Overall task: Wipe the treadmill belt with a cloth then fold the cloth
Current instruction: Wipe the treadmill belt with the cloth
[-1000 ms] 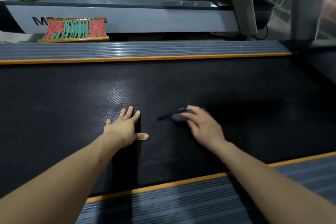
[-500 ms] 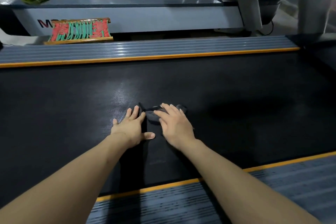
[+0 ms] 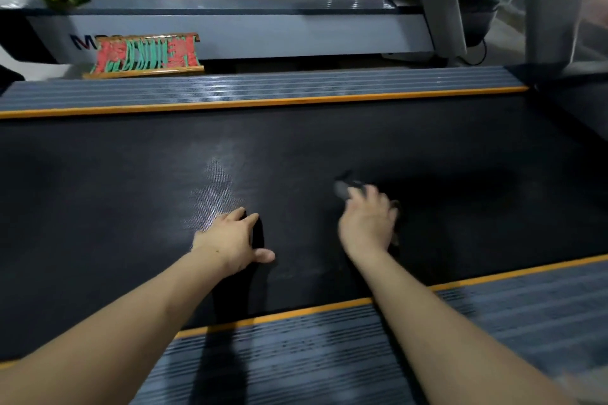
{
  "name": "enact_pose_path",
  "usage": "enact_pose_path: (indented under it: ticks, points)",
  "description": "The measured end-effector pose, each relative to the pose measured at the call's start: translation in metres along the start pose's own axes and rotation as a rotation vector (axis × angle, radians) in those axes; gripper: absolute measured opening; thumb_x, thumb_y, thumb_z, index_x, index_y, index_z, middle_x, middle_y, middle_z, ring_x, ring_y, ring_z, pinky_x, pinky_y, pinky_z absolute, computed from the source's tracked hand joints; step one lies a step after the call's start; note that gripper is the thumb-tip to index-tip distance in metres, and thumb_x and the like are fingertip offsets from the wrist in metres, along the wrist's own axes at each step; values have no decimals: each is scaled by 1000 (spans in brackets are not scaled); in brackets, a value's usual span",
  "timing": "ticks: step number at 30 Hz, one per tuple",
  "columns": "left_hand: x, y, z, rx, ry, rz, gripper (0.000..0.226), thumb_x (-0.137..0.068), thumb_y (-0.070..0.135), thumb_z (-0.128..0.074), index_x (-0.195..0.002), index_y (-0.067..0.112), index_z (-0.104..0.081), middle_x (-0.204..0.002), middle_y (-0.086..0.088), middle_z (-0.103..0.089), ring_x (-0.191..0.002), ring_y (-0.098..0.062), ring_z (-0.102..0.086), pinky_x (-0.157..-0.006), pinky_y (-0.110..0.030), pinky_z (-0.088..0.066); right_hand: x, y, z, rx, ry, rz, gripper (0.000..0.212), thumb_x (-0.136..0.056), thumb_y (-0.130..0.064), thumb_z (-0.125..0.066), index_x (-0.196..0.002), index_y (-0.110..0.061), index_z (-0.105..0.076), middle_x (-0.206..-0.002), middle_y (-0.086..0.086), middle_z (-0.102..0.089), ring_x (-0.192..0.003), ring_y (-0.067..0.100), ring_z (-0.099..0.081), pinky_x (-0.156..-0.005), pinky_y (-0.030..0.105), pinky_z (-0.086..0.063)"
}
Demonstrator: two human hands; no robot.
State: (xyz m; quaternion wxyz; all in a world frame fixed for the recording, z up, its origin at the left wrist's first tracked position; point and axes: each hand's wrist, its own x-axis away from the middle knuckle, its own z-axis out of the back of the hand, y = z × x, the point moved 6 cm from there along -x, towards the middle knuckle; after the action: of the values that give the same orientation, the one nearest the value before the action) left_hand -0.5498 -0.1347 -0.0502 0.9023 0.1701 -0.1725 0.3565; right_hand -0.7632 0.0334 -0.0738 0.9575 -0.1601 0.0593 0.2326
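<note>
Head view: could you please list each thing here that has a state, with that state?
Belt: bare, lit sheen beside left hand.
Cloth: bunched, under right fingers, on belt.
Left hand: flat on belt, fingers straight.
Right hand: on cloth, blurred; grip unclear.

Left hand (image 3: 234, 240) flat on black treadmill belt (image 3: 115, 207), right hand (image 3: 368, 220) pressing dark cloth (image 3: 343, 188) on belt, blurred, orange-edged grey side rails (image 3: 263, 89), red-green mat (image 3: 148, 54) beyond

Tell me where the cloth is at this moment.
In the head view the cloth lies on the black belt, right of centre, under the fingers of the right hand.
</note>
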Motion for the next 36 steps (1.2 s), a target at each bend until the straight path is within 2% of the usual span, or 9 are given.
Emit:
enact_pose_path:
  ticks: [5,8,10,14,19,25,29,32,36]
  points:
    - [6,-10,-24,-14,-99,14,116,-74,70,-74,-161,38,-5,-168,12,18,-155,-16,14,-117,-68,-21,61,-87,-22,-211,-206,460,35,-100,-29,-45,-132,-36,-56,-151,-4,-43,-141,25,-33,-117,51,-25]
    - [2,-9,-26,-4,-91,15,115,-74,68,-76,-161,38,-6,-168,13,17,-156,-17,14,-114,-72,-21,40,-51,-9,-143,-170,593,35,-94,-27,-49,-126,-32,-62,-142,-1,-52,-130,26,-47,-105,49,-42]
    - [0,-10,-29,3,-78,2,115,-74,68,-76,-160,38,-7,-168,14,15,-155,-17,14,-112,-74,-22,9,1,-1,-120,-102,484,35,-89,-26,-49,-120,-28,-66,-134,4,-58,-118,30,-56,-93,47,-50]
    - [-1,-11,-32,30,-55,-2,112,-76,65,-77,-161,37,-8,-168,13,16,-155,-17,15,-111,-75,-17,-33,97,12,-23,-96,179,36,-99,-25,-45,-133,-26,-59,-146,6,-48,-133,31,-45,-107,51,-38]
    - [0,-9,-31,43,-57,-2,112,-77,61,-78,-161,36,-8,-168,10,16,-155,-18,16,-111,-76,-14,-12,58,5,-9,-43,-58,35,-94,-26,-49,-127,-30,-60,-142,2,-47,-133,33,-40,-108,61,-29]
    - [2,-12,-33,55,-34,2,113,-77,61,-78,-161,37,-7,-169,10,16,-155,-16,15,-112,-75,-14,56,-82,-22,-177,-185,350,38,-97,-22,-47,-132,-33,-57,-151,-2,-41,-143,30,-29,-117,61,-20]
    - [1,-13,-32,69,-36,-2,113,-76,60,-79,-161,37,-9,-169,10,14,-155,-17,14,-112,-76,-14,39,-35,-13,-163,-242,534,38,-96,-24,-47,-131,-32,-60,-149,-2,-45,-140,29,-38,-112,56,-31]
    - [1,-11,-32,74,-34,1,112,-76,59,-80,-161,38,-10,-169,10,13,-156,-17,13,-111,-77,-15,-7,56,5,-110,-147,316,38,-90,-26,-45,-123,-27,-64,-138,5,-54,-124,34,-52,-96,54,-46]
    - [2,-9,-29,71,-32,2,110,-76,57,-81,-160,37,-12,-169,10,12,-156,-18,12,-110,-78,-14,-27,108,15,-50,-172,61,35,-101,-22,-44,-133,-26,-57,-151,3,-40,-142,34,-32,-111,64,-25]
